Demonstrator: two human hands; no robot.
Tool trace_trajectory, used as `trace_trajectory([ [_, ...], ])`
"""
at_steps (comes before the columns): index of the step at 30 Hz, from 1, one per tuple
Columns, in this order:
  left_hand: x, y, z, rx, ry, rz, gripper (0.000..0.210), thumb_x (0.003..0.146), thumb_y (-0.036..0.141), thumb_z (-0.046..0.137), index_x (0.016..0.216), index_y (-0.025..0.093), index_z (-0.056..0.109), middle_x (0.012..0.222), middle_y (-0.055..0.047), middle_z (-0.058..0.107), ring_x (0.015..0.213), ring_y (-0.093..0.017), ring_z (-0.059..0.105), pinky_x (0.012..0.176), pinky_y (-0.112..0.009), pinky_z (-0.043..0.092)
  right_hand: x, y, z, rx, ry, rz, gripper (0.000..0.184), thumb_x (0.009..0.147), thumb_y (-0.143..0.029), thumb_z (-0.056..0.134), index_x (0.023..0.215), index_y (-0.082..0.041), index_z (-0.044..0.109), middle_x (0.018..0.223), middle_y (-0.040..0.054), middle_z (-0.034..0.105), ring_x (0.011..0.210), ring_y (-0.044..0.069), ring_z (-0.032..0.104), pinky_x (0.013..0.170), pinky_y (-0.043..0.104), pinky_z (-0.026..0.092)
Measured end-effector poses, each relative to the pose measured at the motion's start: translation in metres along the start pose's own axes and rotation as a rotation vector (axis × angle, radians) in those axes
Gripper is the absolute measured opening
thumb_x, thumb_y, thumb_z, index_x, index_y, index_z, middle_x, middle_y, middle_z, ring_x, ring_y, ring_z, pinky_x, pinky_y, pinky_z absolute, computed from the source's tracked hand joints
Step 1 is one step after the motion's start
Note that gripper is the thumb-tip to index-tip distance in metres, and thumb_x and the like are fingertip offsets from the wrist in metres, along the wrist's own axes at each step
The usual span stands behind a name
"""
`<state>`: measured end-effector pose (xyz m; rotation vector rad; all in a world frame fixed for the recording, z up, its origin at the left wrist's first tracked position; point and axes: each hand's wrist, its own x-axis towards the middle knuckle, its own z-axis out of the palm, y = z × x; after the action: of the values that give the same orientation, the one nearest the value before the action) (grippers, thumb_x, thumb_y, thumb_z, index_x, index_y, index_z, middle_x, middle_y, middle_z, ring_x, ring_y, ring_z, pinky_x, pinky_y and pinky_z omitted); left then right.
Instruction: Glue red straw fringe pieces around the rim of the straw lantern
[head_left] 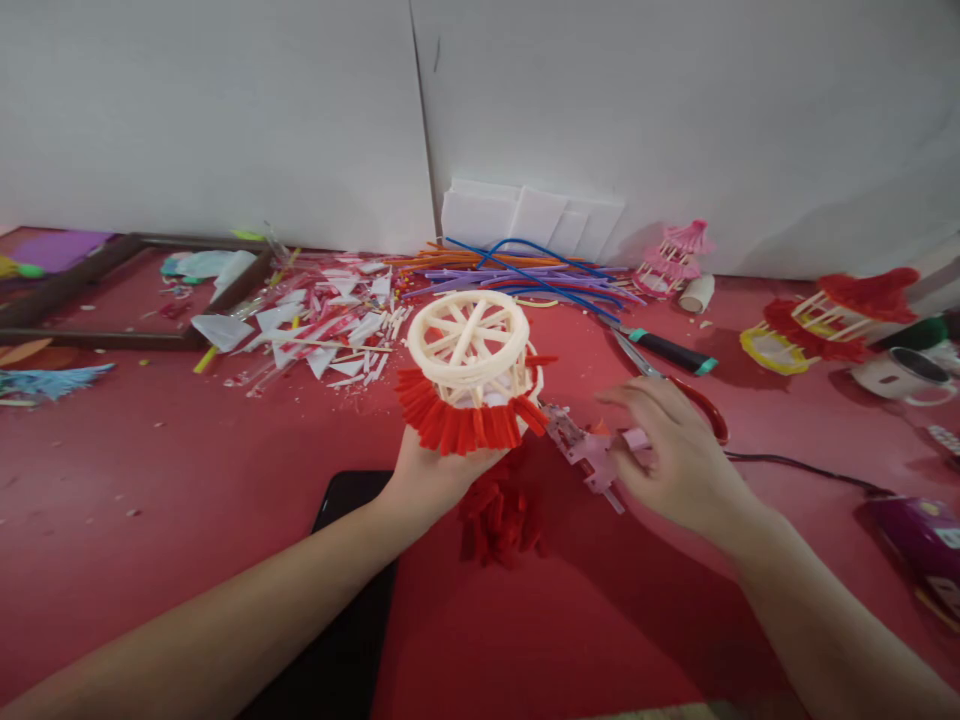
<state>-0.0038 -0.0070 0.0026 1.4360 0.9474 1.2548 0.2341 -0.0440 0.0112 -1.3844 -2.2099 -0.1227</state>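
Note:
My left hand (442, 470) holds up a small craft model (469, 340) from below, most of its fingers hidden behind it. The model has a cream ring top with wheel-like spokes, thin cream posts and a fringe of short red fuzzy stems (457, 425) round it. To the right, my right hand (667, 460) is beside a pink glue gun (592, 455), thumb and fingers apart around its near end. Whether they touch it is not clear. Under the model lies a pile of red fuzzy pieces (501, 520) on the red table (225, 560).
Scissors (701, 405) and a black-handled cutting tool (671, 350) lie behind my right hand. Farther back are coloured fuzzy stems (517, 282) and paper scraps (322, 330). A dark phone-like slab (345, 620) lies under my left arm. Finished-looking models (832, 320) and a mug (904, 375) stand right.

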Motion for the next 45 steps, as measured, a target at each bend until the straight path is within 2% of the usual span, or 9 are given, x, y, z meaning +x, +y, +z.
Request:
trace_trajectory([
  [2, -0.002, -0.002, 0.000, 0.012, -0.034, 0.001, 0.044, 0.069, 0.028, 0.077, 0.111, 0.025, 0.065, 0.113, -0.008, 0.073, 0.110, -0.031, 0.066, 0.101, -0.050, 0.050, 0.003, -0.015, -0.003, 0.059, 0.276, -0.098, 0.037, 0.078, -0.022, 0.064, 0.114, -0.022, 0.056, 0.104, 0.0076, 0.061, 0.097, 0.024, 0.060, 0.087, 0.044, 0.050],
  [5, -0.004, -0.003, 0.000, 0.035, -0.112, 0.023, 0.045, 0.067, 0.028, 0.078, 0.110, 0.023, 0.066, 0.110, -0.009, 0.074, 0.113, -0.032, 0.064, 0.103, -0.051, 0.047, 0.004, -0.038, -0.003, 0.093, 0.392, -0.209, 0.043, 0.074, -0.032, 0.076, 0.112, -0.025, 0.057, 0.100, 0.0060, 0.062, 0.094, 0.023, 0.061, 0.084, 0.042, 0.053],
  [8, -0.006, -0.003, 0.000, 0.038, -0.210, 0.073, 0.045, 0.071, 0.025, 0.076, 0.114, 0.023, 0.065, 0.109, -0.009, 0.074, 0.119, -0.031, 0.060, 0.108, -0.050, 0.043, 0.004, -0.050, 0.000, 0.090, 0.402, -0.246, 0.040, 0.071, -0.032, 0.080, 0.105, -0.022, 0.061, 0.099, 0.0057, 0.063, 0.096, 0.021, 0.060, 0.085, 0.040, 0.054],
  [11, -0.006, -0.003, 0.000, 0.042, -0.244, 0.094, 0.048, 0.069, 0.023, 0.077, 0.116, 0.024, 0.064, 0.108, -0.009, 0.074, 0.122, -0.031, 0.058, 0.110, -0.050, 0.041, 0.005, -0.054, 0.001, 0.068, 0.400, -0.233, 0.031, 0.073, -0.029, 0.079, 0.100, -0.022, 0.064, 0.096, 0.0045, 0.064, 0.095, 0.020, 0.060, 0.084, 0.039, 0.054],
  [20, -0.006, -0.004, 0.001, -0.017, -0.243, 0.087, 0.051, 0.067, 0.024, 0.080, 0.115, 0.023, 0.065, 0.107, -0.009, 0.075, 0.122, -0.031, 0.058, 0.113, -0.049, 0.036, 0.008, -0.056, -0.007, 0.061, 0.408, -0.267, 0.017, 0.075, -0.021, 0.076, 0.091, -0.021, 0.070, 0.088, 0.0029, 0.066, 0.089, 0.017, 0.058, 0.079, 0.033, 0.054],
  [27, -0.003, 0.002, 0.004, 0.018, -0.208, 0.061, 0.059, 0.061, 0.029, 0.084, 0.116, 0.024, 0.065, 0.109, -0.010, 0.074, 0.120, -0.034, 0.059, 0.109, -0.053, 0.042, 0.006, -0.061, -0.001, 0.211, 0.391, -0.185, 0.015, 0.080, -0.014, 0.069, 0.094, -0.021, 0.069, 0.088, 0.0026, 0.065, 0.086, 0.016, 0.058, 0.076, 0.034, 0.052],
  [33, 0.000, -0.002, 0.006, -0.019, -0.223, 0.116, 0.050, 0.066, 0.035, 0.078, 0.114, 0.027, 0.065, 0.110, -0.009, 0.073, 0.119, -0.034, 0.059, 0.105, -0.052, 0.046, 0.007, -0.065, -0.001, 0.285, 0.382, -0.187, 0.013, 0.078, -0.009, 0.069, 0.090, -0.016, 0.069, 0.086, 0.0033, 0.064, 0.083, 0.014, 0.059, 0.077, 0.033, 0.051],
  [41, -0.001, -0.001, 0.005, -0.001, -0.206, 0.151, 0.048, 0.065, 0.027, 0.080, 0.110, 0.025, 0.066, 0.109, -0.010, 0.074, 0.116, -0.032, 0.062, 0.108, -0.054, 0.043, 0.006, -0.065, 0.002, 0.255, 0.367, -0.172, 0.016, 0.080, -0.011, 0.067, 0.093, -0.020, 0.067, 0.089, 0.0026, 0.063, 0.085, 0.015, 0.058, 0.077, 0.034, 0.050],
  [45, -0.003, -0.002, 0.001, 0.067, -0.153, 0.097, 0.036, 0.065, 0.031, 0.078, 0.099, 0.023, 0.068, 0.100, -0.009, 0.076, 0.110, -0.030, 0.066, 0.103, -0.049, 0.048, 0.008, -0.055, -0.002, 0.206, 0.405, -0.191, 0.026, 0.076, -0.018, 0.072, 0.100, -0.019, 0.062, 0.095, 0.0047, 0.062, 0.088, 0.017, 0.059, 0.082, 0.035, 0.049],
])
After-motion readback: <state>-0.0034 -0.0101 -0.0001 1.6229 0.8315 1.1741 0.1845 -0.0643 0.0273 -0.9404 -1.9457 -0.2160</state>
